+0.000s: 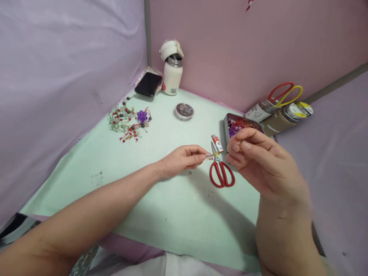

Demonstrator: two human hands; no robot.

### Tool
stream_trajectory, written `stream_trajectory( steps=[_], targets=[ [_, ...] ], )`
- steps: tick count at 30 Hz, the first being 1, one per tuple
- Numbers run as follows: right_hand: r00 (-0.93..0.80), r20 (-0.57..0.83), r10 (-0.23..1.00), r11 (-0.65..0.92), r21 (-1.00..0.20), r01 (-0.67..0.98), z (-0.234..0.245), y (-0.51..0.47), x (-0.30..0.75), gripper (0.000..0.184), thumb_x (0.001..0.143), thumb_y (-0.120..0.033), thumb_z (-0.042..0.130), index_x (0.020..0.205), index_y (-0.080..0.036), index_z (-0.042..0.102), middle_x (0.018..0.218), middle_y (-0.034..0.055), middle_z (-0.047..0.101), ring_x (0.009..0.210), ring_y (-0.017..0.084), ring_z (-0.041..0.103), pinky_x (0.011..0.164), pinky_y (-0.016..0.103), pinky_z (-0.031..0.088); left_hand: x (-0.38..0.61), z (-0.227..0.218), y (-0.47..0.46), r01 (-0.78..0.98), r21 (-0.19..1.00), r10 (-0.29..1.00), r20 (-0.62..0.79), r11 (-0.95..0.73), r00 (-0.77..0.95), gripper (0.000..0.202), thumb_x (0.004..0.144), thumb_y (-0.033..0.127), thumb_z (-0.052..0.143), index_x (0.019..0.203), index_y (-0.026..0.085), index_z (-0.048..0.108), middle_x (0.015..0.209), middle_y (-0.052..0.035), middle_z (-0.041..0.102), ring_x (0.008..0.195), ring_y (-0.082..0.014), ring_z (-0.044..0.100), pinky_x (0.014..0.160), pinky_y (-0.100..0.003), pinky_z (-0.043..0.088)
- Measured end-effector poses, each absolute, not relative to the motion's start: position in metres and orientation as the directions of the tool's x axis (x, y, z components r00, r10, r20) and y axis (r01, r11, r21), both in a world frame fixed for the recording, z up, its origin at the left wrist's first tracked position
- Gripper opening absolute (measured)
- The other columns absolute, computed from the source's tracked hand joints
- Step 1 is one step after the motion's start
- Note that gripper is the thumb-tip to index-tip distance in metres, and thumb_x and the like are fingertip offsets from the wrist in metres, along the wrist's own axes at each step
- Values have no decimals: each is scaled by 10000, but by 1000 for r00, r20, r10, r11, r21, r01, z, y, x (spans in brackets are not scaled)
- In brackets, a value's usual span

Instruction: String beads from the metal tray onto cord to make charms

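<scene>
My left hand [192,157] pinches a small piece of clear and yellowish beadwork [211,156] between thumb and fingertips, just above the table. Raised on the right, my right hand [258,161] has its thumb and fingers pressed together; whatever it holds, perhaps a fine thread, is too small to make out. Between the two hands lie red-handled scissors [221,173], blades pointing away from me. Beside the blades is a small red and white tube or lighter [217,143]. Partly behind my right hand, a metal tin [227,126] holds purple and red beads.
Strung beads and cords [123,120] lie at the left with a purple bead cluster [142,116]. A round container [184,111] sits mid-table. At the back stand a white bottle [172,78] with its lid up and a phone [148,84]. Jars [280,120] stand at the right.
</scene>
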State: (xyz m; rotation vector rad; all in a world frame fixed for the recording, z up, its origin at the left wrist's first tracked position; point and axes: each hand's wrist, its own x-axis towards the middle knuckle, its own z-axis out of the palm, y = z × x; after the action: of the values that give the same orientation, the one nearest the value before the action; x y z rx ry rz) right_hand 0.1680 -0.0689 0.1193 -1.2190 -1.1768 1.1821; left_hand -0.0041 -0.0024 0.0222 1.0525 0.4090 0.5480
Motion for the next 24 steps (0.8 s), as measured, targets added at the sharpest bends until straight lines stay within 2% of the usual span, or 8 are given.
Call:
stream_trajectory(
  steps=[2,5,9,12,16,20,24],
  targets=[
    [48,-21,999,-16,-995,-102,125,-69,168,105,750,-225,641,845,-254,608,731,-18,524,582,101,448,503,254,412,-5,24,-3,-206,925,610,-34,318,792,221,802,343,632,946,181,672,619,33,485,577,-76,430,564,-224,338],
    [142,42,989,64,-986,-153,135,-68,167,115,722,-184,648,806,-261,632,732,-19,510,601,96,446,512,244,414,-5,26,-4,-150,960,607,-24,235,795,227,809,303,613,981,172,683,645,13,564,629,-91,512,639,-241,404],
    [245,104,964,152,-971,-186,153,-65,169,153,708,-130,630,815,-237,649,787,5,525,622,94,458,524,245,437,-2,28,-6,-79,977,593,-55,197,803,157,808,255,596,867,152,698,720,-38,674,734,-134,611,761,-283,466],
    [269,104,958,169,-958,-231,163,-65,173,171,715,-115,612,842,-222,653,854,23,534,664,96,482,548,252,456,-1,28,-5,-62,976,601,-76,207,796,148,795,265,621,836,147,701,776,-66,716,784,-158,646,819,-315,482],
    [286,138,948,208,-951,-228,163,-66,176,182,743,-119,574,859,-230,660,894,30,524,717,109,492,555,256,454,0,24,-4,-73,954,585,-116,289,803,195,768,310,668,860,142,701,808,-81,726,790,-174,672,808,-332,506],
    [289,179,940,252,-938,-239,159,-66,175,189,727,-105,580,840,-235,658,894,24,521,712,112,478,556,265,441,2,16,-3,-94,931,584,-140,352,799,251,710,274,721,920,141,687,806,-69,724,782,-169,679,792,-327,523],
    [299,196,934,279,-922,-269,161,-66,171,189,711,-102,611,842,-230,656,893,20,528,718,110,479,567,268,437,5,8,-3,-87,927,623,-173,364,763,187,702,252,707,843,134,679,753,-55,717,749,-160,676,793,-322,521]
  ],
)
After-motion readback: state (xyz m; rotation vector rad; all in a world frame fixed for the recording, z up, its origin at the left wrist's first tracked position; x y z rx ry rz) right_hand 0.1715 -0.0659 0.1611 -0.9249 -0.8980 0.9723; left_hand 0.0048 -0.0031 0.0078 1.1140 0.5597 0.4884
